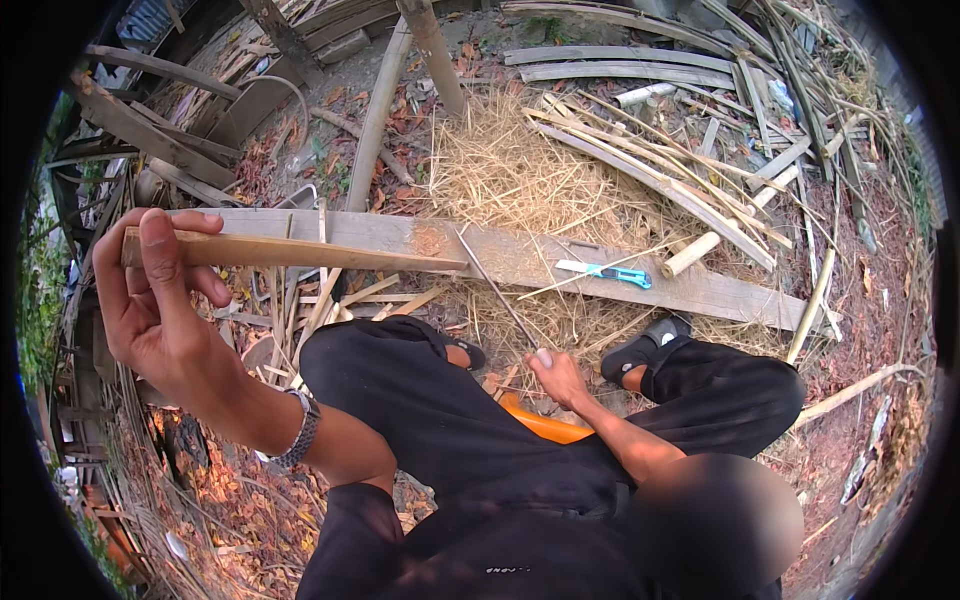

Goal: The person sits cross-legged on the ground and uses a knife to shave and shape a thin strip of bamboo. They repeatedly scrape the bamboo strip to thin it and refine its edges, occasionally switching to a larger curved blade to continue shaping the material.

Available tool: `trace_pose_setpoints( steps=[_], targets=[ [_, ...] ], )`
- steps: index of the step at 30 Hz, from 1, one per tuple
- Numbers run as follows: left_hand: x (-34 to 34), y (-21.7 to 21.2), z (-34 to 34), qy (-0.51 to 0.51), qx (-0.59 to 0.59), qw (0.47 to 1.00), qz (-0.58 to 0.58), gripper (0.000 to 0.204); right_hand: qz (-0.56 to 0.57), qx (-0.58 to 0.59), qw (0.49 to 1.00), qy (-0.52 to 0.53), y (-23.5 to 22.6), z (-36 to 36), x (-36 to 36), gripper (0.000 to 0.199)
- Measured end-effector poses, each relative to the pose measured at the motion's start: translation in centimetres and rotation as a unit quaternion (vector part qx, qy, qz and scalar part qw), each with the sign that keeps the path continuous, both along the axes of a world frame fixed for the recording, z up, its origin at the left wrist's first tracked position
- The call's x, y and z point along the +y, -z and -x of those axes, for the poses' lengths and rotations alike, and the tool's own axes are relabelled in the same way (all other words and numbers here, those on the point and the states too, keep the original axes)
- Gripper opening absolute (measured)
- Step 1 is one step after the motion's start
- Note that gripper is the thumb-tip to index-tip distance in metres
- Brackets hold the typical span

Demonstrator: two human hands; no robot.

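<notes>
My left hand [165, 310], raised at the left with a metal-banded watch on its wrist, grips the wide end of a tapering bamboo or wooden strip [320, 256]. The thumb lies across the strip. Its narrow end reaches the middle of a long grey plank [715, 290]. Between my knees, my right hand [562, 382] is closed round the pale handle of a long, thin metal tool [497, 288]. The tool slants up and left, its tip over the plank near the strip's narrow end. I cannot tell whether the two touch. A blue utility knife [620, 274] rests on the plank, blade out.
Straw-coloured shavings [520, 165] cover the ground beyond the plank. Split bamboo strips [660, 180] lie in a heap at the far right. Wooden posts [436, 55] stand at the back. Something orange [545, 428] sits between my legs, and a sandalled foot [645, 352] is beside the plank.
</notes>
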State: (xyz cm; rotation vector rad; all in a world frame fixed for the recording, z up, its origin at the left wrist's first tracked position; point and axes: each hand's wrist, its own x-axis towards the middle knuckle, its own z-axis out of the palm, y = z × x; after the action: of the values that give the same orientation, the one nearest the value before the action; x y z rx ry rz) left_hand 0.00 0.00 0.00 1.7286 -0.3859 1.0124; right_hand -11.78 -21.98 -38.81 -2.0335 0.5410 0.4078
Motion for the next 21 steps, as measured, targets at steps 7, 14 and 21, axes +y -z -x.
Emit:
trace_pose_setpoints(
  steps=[7, 14, 21],
  targets=[
    [-0.5, 0.4, -1.4, -0.106, 0.001, 0.992, 0.069, 0.019, -0.052, -0.144, 0.988, 0.022, -2.9, 0.0, 0.0, 0.047],
    [-1.1, 0.2, -1.4, -0.133, 0.008, 0.988, 0.072, 0.019, 0.021, -0.006, 1.0, -0.005, 0.8, 0.2, -0.2, 0.049],
    [-0.7, 0.4, -1.7, 0.03, -0.02, 0.998, 0.047, 0.016, -0.055, -0.15, 0.986, -0.055, -7.5, -0.3, 0.1, 0.048]
  ],
)
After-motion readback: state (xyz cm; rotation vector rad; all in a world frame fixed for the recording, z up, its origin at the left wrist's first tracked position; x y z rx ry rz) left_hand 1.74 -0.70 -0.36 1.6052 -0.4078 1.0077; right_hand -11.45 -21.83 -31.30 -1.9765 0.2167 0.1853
